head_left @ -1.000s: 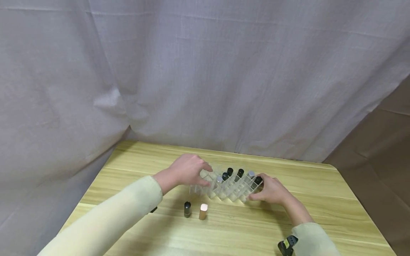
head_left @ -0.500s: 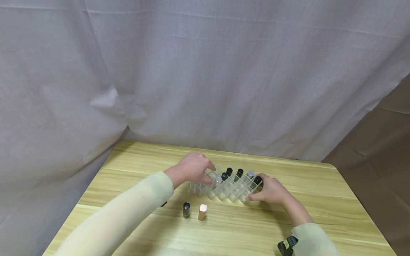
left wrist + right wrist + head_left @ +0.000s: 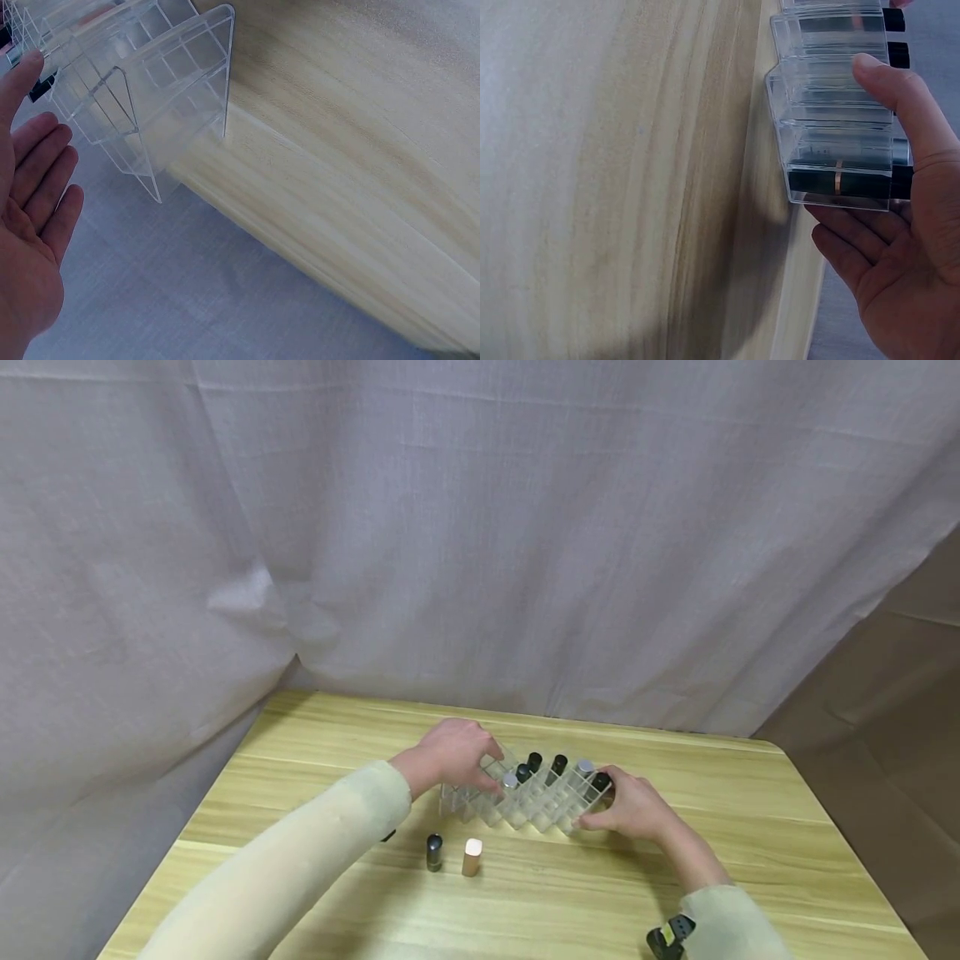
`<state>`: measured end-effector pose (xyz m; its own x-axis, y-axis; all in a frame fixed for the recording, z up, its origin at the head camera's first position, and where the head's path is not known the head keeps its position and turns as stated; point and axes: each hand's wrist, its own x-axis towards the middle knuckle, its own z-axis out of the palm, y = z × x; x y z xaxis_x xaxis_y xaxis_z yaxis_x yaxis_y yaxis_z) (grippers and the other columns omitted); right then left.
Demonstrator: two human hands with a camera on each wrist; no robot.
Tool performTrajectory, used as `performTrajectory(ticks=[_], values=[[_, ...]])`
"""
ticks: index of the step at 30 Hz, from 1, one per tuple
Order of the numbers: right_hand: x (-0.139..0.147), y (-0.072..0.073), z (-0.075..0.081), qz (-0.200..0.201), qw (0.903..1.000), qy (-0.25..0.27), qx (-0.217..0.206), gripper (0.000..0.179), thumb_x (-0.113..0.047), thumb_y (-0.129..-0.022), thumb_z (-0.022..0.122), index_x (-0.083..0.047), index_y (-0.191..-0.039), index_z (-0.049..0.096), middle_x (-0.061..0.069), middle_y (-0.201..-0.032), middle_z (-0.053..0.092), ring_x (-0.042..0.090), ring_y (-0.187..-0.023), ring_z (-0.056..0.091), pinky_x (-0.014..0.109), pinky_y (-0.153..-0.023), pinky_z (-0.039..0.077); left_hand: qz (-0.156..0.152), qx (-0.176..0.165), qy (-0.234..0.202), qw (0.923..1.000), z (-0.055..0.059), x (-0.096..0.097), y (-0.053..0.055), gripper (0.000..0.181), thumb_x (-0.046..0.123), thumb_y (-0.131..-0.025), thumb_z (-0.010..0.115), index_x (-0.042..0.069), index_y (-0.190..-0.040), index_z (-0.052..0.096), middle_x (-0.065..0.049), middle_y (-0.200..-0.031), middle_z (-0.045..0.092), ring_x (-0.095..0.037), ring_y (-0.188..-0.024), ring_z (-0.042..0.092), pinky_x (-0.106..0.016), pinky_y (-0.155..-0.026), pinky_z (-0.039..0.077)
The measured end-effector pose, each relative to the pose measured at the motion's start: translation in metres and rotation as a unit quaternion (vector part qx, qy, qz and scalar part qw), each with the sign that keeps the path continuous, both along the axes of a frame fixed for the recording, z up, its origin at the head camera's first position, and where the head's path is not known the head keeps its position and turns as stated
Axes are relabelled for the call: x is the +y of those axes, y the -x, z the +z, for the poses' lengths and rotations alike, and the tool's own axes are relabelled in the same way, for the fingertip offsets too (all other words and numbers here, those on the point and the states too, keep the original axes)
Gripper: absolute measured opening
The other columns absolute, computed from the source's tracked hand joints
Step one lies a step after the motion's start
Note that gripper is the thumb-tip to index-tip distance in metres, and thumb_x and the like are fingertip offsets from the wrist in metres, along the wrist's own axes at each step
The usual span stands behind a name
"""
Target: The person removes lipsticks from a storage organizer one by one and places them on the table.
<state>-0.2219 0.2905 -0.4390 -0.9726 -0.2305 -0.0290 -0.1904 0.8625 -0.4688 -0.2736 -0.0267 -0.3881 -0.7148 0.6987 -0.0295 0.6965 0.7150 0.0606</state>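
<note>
A clear plastic lipstick organizer [image 3: 531,810] with diamond-shaped slots stands on the table, seen end-on in the left wrist view. Several black-capped and silver-capped lipsticks stand in its middle and right slots. My right hand [image 3: 637,806] grips the organizer's right end, thumb on its front face and fingers round the end, beside a black lipstick [image 3: 840,182]. My left hand [image 3: 456,753] is over the left part, its fingers [image 3: 45,172] fairly straight; whether they touch the organizer is unclear. In front stand a black lipstick [image 3: 434,852] and a rose-gold lipstick [image 3: 471,857].
The wooden table [image 3: 570,902] reaches back to a grey cloth [image 3: 480,543] hanging behind it. A brownish cloth [image 3: 885,727] hangs along the right side. A small dark device [image 3: 670,935] is strapped at the right wrist.
My left hand has shifted slightly right along the organizer, then stayed there. The right hand keeps its grip, and the two lipsticks in front stand where they were.
</note>
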Motion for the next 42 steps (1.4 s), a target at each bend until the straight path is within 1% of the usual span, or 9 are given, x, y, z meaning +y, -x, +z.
performTrajectory(ticks=[5, 10, 18, 23, 27, 32, 35, 39, 42], values=[[0.001, 0.0, -0.004, -0.006, 0.9999, 0.013, 0.001, 0.099, -0.047, -0.066, 0.099, 0.011, -0.135, 0.058, 0.014, -0.113, 0.073, 0.024, -0.097, 0.067, 0.049, -0.091, 0.062, -0.001, 0.009, -0.003, 1.0, -0.001, -0.001, 0.002, 0.055, 0.06, -0.086, 0.084, 0.027, -0.129, 0.079, 0.008, -0.123, 0.079, -0.013, -0.1, 0.075, -0.028, -0.086, 0.06], [0.001, -0.001, -0.006, -0.01, 0.9997, 0.024, 0.0, 0.1, -0.047, -0.067, 0.099, 0.011, -0.136, 0.057, 0.017, -0.116, 0.073, 0.028, -0.101, 0.068, 0.052, -0.094, 0.062, 0.001, 0.006, -0.004, 1.0, -0.001, 0.0, 0.002, 0.054, 0.059, -0.086, 0.084, 0.026, -0.129, 0.079, 0.009, -0.123, 0.079, -0.012, -0.099, 0.075, -0.029, -0.089, 0.059], [0.002, -0.003, -0.006, -0.014, 0.9989, 0.044, -0.001, 0.099, -0.044, -0.069, 0.099, 0.011, -0.138, 0.056, 0.02, -0.119, 0.073, 0.033, -0.108, 0.07, 0.054, -0.099, 0.06, 0.002, 0.006, -0.001, 1.0, 0.0, 0.001, 0.001, 0.054, 0.059, -0.086, 0.084, 0.027, -0.129, 0.079, 0.009, -0.123, 0.079, -0.01, -0.094, 0.075, -0.027, -0.085, 0.059], [0.002, -0.005, -0.006, -0.014, 0.9981, 0.06, -0.004, 0.096, -0.042, -0.07, 0.098, 0.01, -0.138, 0.055, 0.02, -0.121, 0.072, 0.036, -0.112, 0.069, 0.055, -0.102, 0.059, 0.001, 0.008, -0.002, 1.0, -0.001, 0.001, 0.001, 0.051, 0.057, -0.087, 0.084, 0.026, -0.128, 0.079, 0.009, -0.123, 0.079, -0.012, -0.099, 0.075, -0.029, -0.089, 0.06], [0.001, -0.005, -0.007, -0.015, 0.9973, 0.071, -0.008, 0.097, -0.04, -0.07, 0.099, 0.011, -0.139, 0.054, 0.022, -0.123, 0.071, 0.039, -0.115, 0.069, 0.055, -0.103, 0.059, 0.003, 0.003, -0.004, 1.0, -0.001, 0.003, 0.001, 0.051, 0.056, -0.087, 0.085, 0.027, -0.128, 0.079, 0.01, -0.123, 0.078, -0.012, -0.102, 0.075, -0.029, -0.091, 0.06], [0.0, -0.006, -0.007, -0.019, 0.9965, 0.079, -0.017, 0.098, -0.039, -0.07, 0.099, 0.012, -0.14, 0.053, 0.022, -0.124, 0.071, 0.04, -0.116, 0.069, 0.054, -0.104, 0.059, 0.005, -0.005, -0.002, 1.0, -0.001, 0.005, 0.0, 0.052, 0.058, -0.086, 0.084, 0.027, -0.128, 0.079, 0.01, -0.125, 0.078, -0.011, -0.101, 0.074, -0.026, -0.086, 0.059], [-0.001, -0.007, -0.007, -0.02, 0.996, 0.085, -0.021, 0.098, -0.038, -0.07, 0.099, 0.012, -0.141, 0.053, 0.023, -0.125, 0.07, 0.041, -0.117, 0.069, 0.054, -0.104, 0.059, 0.0, -0.005, 0.002, 1.0, -0.001, 0.006, -0.001, 0.051, 0.058, -0.087, 0.084, 0.027, -0.128, 0.079, 0.01, -0.124, 0.078, -0.007, -0.092, 0.073, -0.022, -0.079, 0.058], [-0.001, -0.007, -0.007, -0.021, 0.9958, 0.086, -0.023, 0.099, -0.038, -0.071, 0.099, 0.012, -0.141, 0.052, 0.023, -0.126, 0.07, 0.041, -0.118, 0.069, 0.053, -0.105, 0.058, -0.005, -0.006, 0.004, 1.0, -0.002, 0.008, -0.002, 0.051, 0.058, -0.087, 0.083, 0.028, -0.128, 0.079, 0.009, -0.122, 0.079, -0.003, -0.076, 0.067, -0.019, -0.069, 0.053], [0.0, -0.007, -0.007, -0.02, 0.996, 0.084, -0.022, 0.099, -0.038, -0.071, 0.099, 0.012, -0.142, 0.052, 0.024, -0.126, 0.07, 0.041, -0.118, 0.069, 0.053, -0.104, 0.059, -0.01, 0.0, 0.01, 0.9999, -0.003, 0.009, -0.002, 0.049, 0.058, -0.088, 0.082, 0.029, -0.127, 0.079, 0.01, -0.121, 0.079, -0.004, -0.077, 0.067, -0.019, -0.069, 0.053]])
